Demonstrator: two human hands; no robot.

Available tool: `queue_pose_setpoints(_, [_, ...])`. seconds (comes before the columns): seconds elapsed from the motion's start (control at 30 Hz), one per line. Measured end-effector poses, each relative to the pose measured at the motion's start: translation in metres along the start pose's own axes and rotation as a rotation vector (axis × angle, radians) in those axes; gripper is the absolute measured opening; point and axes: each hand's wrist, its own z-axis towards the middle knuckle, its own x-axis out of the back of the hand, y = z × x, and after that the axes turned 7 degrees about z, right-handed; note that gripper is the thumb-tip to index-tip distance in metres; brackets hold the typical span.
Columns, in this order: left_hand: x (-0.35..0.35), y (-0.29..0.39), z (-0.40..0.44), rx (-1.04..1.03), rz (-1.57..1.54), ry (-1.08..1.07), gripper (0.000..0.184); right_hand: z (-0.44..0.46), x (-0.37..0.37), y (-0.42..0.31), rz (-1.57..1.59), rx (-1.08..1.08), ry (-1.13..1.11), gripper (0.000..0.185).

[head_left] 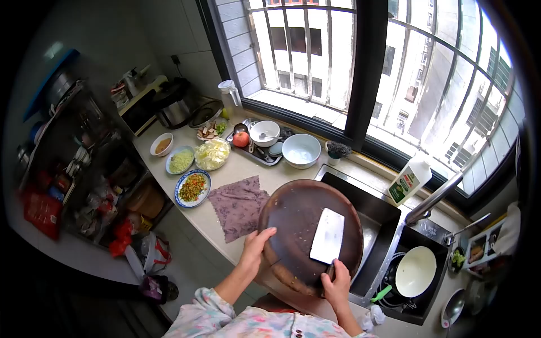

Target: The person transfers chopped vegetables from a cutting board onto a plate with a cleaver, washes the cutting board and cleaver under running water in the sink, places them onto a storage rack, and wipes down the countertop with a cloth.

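A thick round wooden chopping board [290,219], dotted with small food scraps, lies between my hands, partly over the sink's left edge. My left hand [255,249] grips its left rim, thumb on top and the other fingers hidden beneath. Flat on the board is a cleaver [328,236], its wide blade pointing away from me. My right hand [337,283] is closed around the cleaver's dark handle at the board's near right edge; whether it also grips the rim I cannot tell. A patterned purple cloth [236,205] spreads on the counter beside the board.
Left on the counter stand a plate of chopped peppers [193,188], shredded greens [180,161] and cut cabbage [212,153]. Behind are a tray [262,155] and a white bowl [301,150]. The double sink [369,219] holds a pale bowl [416,271]; its faucet [434,200] rises behind.
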Motion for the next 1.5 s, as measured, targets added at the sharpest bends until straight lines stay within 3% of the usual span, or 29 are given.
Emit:
queue_pose_setpoints(0.2, [-0.062, -0.005, 0.047, -0.016, 0.149, -0.038, 0.029, 0.032, 0.001, 0.038, 0.258, -0.33, 0.23, 0.056])
queue_pose_setpoints(0.23, [-0.075, -0.014, 0.052, -0.034, 0.113, -0.074, 0.036, 0.037, 0.001, 0.049, 0.284, -0.375, 0.26, 0.057])
queue_pose_setpoints(0.3, [-0.082, -0.05, 0.062, 0.001, 0.487, 0.031, 0.044, 0.043, -0.006, 0.071, 0.178, -0.488, 0.276, 0.056])
queue_pose_setpoints(0.43, [-0.079, -0.074, 0.069, -0.047, 0.28, -0.075, 0.045, 0.049, -0.004, 0.076, 0.197, -0.665, 0.375, 0.055])
queue_pose_setpoints(0.5, [-0.078, -0.055, 0.06, -0.034, 0.385, -0.143, 0.046, 0.056, -0.003, 0.07, -0.018, -0.733, 0.335, 0.055])
queue_pose_setpoints(0.53, [-0.071, -0.078, 0.081, -0.016, 0.405, -0.147, 0.047, 0.061, -0.002, 0.072, -0.051, -0.736, 0.323, 0.055])
queue_pose_setpoints(0.57, [-0.072, -0.07, 0.078, -0.09, 0.48, -0.112, 0.049, 0.066, 0.0, 0.073, -0.078, -0.734, 0.302, 0.055])
queue_pose_setpoints(0.6, [-0.069, -0.085, 0.09, -0.364, 0.506, 0.008, 0.057, 0.071, 0.004, 0.073, -0.045, -0.703, 0.258, 0.052])
queue_pose_setpoints(0.63, [-0.074, -0.059, 0.069, -0.296, 0.619, 0.102, 0.062, 0.073, 0.012, 0.075, -0.018, -0.672, 0.216, 0.05])
queue_pose_setpoints(0.7, [-0.068, -0.069, 0.083, -0.707, 0.774, 0.323, 0.049, 0.078, 0.031, 0.094, -0.02, -0.526, 0.119, 0.046])
queue_pose_setpoints(0.73, [-0.075, -0.058, 0.074, -0.802, 0.754, 0.341, 0.04, 0.081, 0.043, 0.099, -0.01, -0.418, 0.264, 0.042])
queue_pose_setpoints(0.77, [-0.086, -0.044, 0.062, -0.79, 0.714, 0.268, 0.029, 0.089, 0.059, 0.104, 0.115, -0.303, 0.407, 0.04])
queue_pose_setpoints(0.83, [-0.114, -0.027, 0.042, -0.638, 0.572, -0.024, 0.02, 0.113, 0.102, 0.112, 0.034, -0.325, 0.522, 0.048])
queue_pose_setpoints(0.87, [-0.127, -0.031, 0.043, -0.665, 0.576, -0.11, 0.015, 0.129, 0.119, 0.127, 0.063, -0.246, 0.666, 0.049])
queue_pose_setpoints(0.9, [-0.14, -0.028, 0.04, -0.66, 0.647, -0.223, 0.014, 0.143, 0.146, 0.117, 0.13, -0.348, 0.652, 0.051])
queue_pose_setpoints(1.0, [-0.185, -0.034, 0.034, -0.495, 0.541, -0.425, 0.015, 0.195, 0.199, 0.163, 0.056, -0.251, 0.768, 0.058])
queue_pose_setpoints(1.07, [-0.21, -0.036, 0.036, -0.319, 0.459, -0.528, 0.016, 0.221, 0.223, 0.169, 0.046, -0.167, 0.693, 0.04])
queue_pose_setpoints(1.13, [-0.232, -0.044, 0.041, -0.138, 0.35, -0.548, 0.015, 0.236, 0.238, 0.181, -0.032, -0.225, 0.601, 0.028])
queue_pose_setpoints(1.33, [-0.287, -0.06, 0.056, 0.226, 0.214, -0.469, 0.015, 0.238, 0.253, 0.214, -0.079, -0.395, 0.699, 0.025])
queue_pose_setpoints(1.43, [-0.302, -0.086, 0.066, 0.381, 0.005, -0.5, 0.016, 0.219, 0.22, 0.217, 0.216, -0.06, 0.965, 0.022])
queue_pose_setpoints(1.5, [-0.313, -0.077, 0.052, 0.51, -0.173, -0.437, 0.016, 0.181, 0.185, 0.164, 0.439, -0.158, 0.841, 0.022])
